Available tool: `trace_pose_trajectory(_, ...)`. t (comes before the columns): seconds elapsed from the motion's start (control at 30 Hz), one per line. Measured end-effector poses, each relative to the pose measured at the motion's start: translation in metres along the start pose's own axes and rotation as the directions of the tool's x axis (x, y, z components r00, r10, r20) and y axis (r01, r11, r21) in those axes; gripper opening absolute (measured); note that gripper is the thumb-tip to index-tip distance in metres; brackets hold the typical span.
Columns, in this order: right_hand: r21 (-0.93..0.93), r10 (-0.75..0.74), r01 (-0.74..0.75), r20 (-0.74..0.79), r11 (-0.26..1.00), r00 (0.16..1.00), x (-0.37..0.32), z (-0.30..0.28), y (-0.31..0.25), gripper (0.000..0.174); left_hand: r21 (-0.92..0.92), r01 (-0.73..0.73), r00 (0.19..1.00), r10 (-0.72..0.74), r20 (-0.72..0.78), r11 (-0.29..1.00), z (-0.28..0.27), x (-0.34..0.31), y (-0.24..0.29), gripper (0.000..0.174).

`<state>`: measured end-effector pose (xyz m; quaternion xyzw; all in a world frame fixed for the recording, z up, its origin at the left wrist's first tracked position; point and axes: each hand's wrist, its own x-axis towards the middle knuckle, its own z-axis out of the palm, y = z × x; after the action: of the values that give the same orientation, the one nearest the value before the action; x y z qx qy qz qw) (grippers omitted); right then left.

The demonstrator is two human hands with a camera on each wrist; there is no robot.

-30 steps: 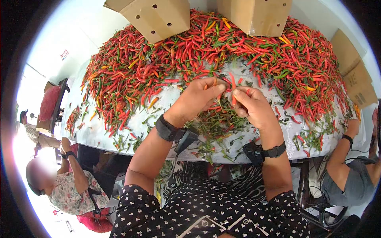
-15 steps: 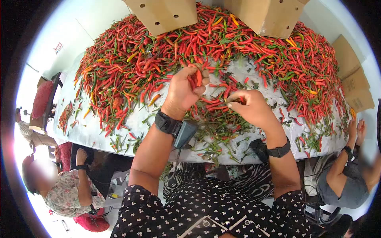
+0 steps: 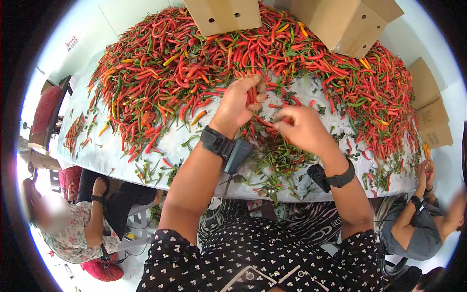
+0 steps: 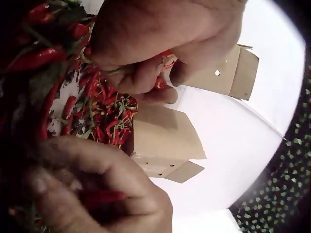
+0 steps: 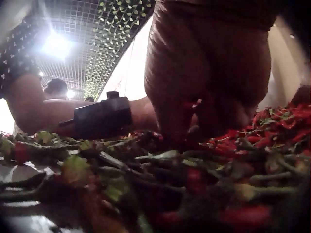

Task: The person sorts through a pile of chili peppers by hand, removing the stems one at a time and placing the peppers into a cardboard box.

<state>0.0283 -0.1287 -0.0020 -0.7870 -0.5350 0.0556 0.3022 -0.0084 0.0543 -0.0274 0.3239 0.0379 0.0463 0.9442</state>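
Observation:
My left hand (image 3: 237,106) is raised over the middle of the table, its fingers curled round several red chili peppers (image 3: 252,93). Close to its right, my right hand (image 3: 307,130) hovers above a small heap of chilies and green stems (image 3: 282,163), fingers bent and slightly blurred. In the left wrist view, a red chili pepper (image 4: 103,196) shows inside the curled right hand (image 4: 131,189), while red peeps between the fingers of the left hand (image 4: 165,48). The right wrist view has the right hand dark, low over green stems (image 5: 160,155).
A large mound of red chilies (image 3: 160,73) curves round the back and sides of the white-covered table (image 3: 121,165). Cardboard boxes (image 3: 224,17) stand at the back, with more cardboard (image 3: 430,107) at the right. One person (image 3: 73,228) sits at left, another (image 3: 413,224) at right.
A second ago both hands were together, a chili upright in the right fingers. The right hand then reached down to the heap and now is raised near the left, which keeps its chilies.

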Motion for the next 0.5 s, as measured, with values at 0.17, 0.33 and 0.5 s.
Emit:
trace_pose_trajectory(0.17,0.609,0.520,-0.363,-0.095,0.705,0.849,-0.001,-0.030,-0.002,0.015,0.337,0.061,0.996,-0.082,0.046,0.940,0.017,-0.010,-0.006,0.010)
trace_pose_trajectory(0.33,0.768,0.570,-0.294,-0.110,0.569,0.814,-0.001,-0.023,0.002,0.011,0.513,0.100,0.979,-0.176,0.102,0.852,0.033,-0.020,-0.013,0.013)
trace_pose_trajectory(0.5,0.728,0.558,-0.273,-0.180,0.630,0.810,0.000,-0.019,-0.003,0.010,0.587,0.060,0.984,-0.147,0.102,0.808,0.037,-0.022,-0.014,0.014)
